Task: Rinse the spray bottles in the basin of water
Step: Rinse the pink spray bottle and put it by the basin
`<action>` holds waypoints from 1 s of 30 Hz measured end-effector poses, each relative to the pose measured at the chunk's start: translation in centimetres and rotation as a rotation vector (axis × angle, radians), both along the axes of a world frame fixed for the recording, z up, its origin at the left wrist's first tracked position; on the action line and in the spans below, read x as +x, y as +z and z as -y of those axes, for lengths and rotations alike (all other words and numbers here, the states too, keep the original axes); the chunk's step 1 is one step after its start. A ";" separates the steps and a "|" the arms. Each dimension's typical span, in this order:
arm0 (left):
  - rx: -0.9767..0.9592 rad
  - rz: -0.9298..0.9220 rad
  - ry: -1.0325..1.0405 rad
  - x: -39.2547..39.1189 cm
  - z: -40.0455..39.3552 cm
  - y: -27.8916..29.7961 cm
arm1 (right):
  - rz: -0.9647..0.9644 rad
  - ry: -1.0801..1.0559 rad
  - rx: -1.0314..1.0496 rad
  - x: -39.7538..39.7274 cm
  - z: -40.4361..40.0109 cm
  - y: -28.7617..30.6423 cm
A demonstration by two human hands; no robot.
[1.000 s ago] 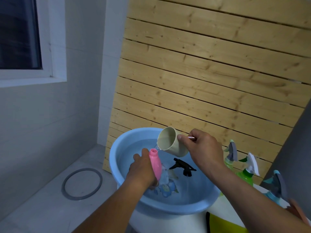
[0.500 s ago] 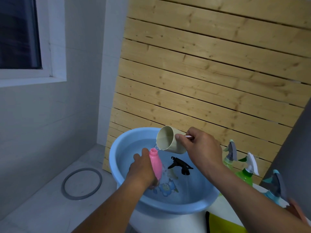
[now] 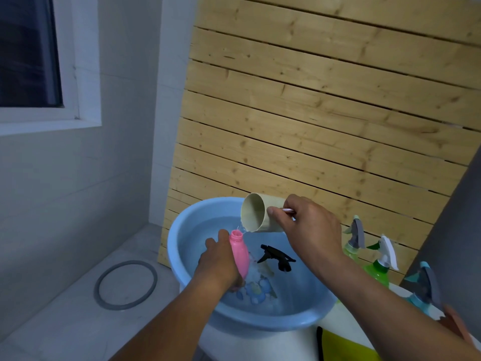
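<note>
A light blue basin (image 3: 179, 261) holding water sits on a white surface. My left hand (image 3: 217, 264) grips a pink bottle (image 3: 240, 254) upright over the water, its neck uncapped. My right hand (image 3: 308, 227) holds a beige cup (image 3: 256, 216) by its handle, tipped sideways, and a thin stream of water runs from its rim into the pink bottle's mouth. A black trigger sprayer head (image 3: 277, 257) floats in the basin to the right of the bottle.
Two green spray bottles (image 3: 354, 244) (image 3: 378, 264) and a teal one (image 3: 423, 290) stand right of the basin. A slatted wooden panel (image 3: 312, 126) leans behind. A grey ring (image 3: 126, 285) lies on the floor at left. A yellow object (image 3: 341, 346) sits below the basin.
My right hand has tilted the cup a little further over the pink bottle. My left hand and the bottle stay in place; the black sprayer head drifted slightly.
</note>
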State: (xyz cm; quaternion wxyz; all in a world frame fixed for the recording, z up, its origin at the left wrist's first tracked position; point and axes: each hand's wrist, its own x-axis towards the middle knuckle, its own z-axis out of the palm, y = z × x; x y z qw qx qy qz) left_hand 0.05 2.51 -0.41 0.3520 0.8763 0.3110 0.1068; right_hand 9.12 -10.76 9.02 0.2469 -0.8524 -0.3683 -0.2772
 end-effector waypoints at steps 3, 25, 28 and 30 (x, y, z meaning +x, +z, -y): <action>-0.007 0.003 0.001 -0.1 0.1 0.1 | 0.026 0.006 -0.017 -0.2 0.0 -0.1; -0.010 -0.015 -0.002 -0.1 0.2 0.3 | 0.300 0.048 -0.116 -1.3 -0.2 -0.6; -0.007 -0.017 -0.006 -0.1 0.3 0.3 | 0.353 0.055 -0.122 -1.4 -0.3 -0.8; -0.011 -0.018 -0.006 -0.1 0.3 0.3 | 0.381 0.058 -0.119 -1.4 -0.3 -0.9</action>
